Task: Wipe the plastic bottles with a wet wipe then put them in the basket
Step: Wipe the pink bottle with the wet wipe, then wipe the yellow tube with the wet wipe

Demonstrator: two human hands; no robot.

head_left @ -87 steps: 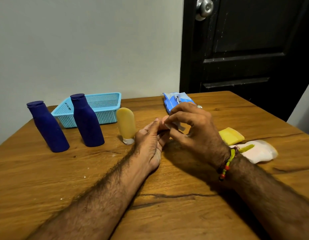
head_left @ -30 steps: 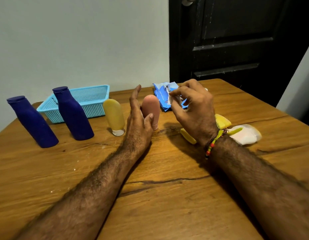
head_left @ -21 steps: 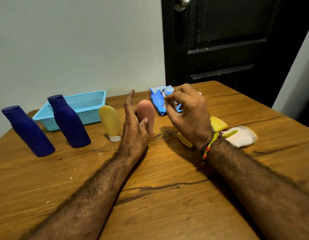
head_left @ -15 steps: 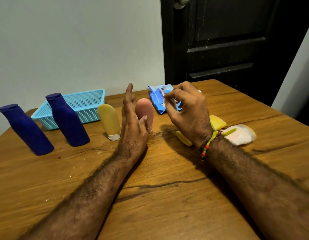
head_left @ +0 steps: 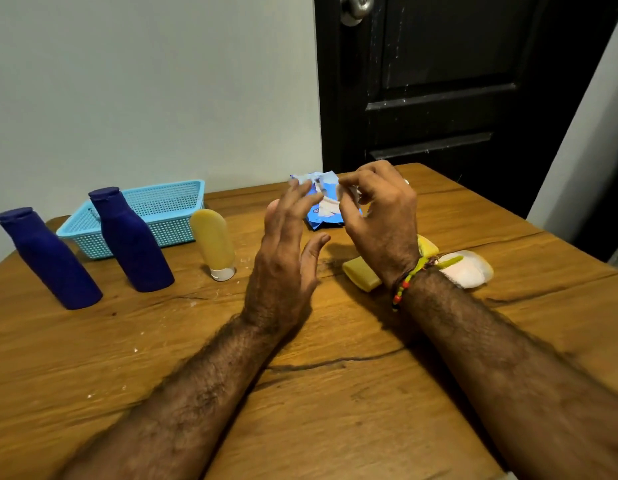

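At table centre, right hand (head_left: 380,216) pinches a wipe (head_left: 345,199) over the pack (head_left: 321,206), evidently drawing it out; left hand (head_left: 283,258) hovers slack, holding nothing. Bottles (head_left: 131,244) stand unwiped beside the basket (head_left: 162,216), which holds none.

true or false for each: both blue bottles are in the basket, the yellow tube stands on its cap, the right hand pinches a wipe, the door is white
1. Both blue bottles are in the basket. False: they stand on the table in front of it.
2. The yellow tube stands on its cap. True.
3. The right hand pinches a wipe at the wipe pack. True.
4. The door is white. False: it is black.
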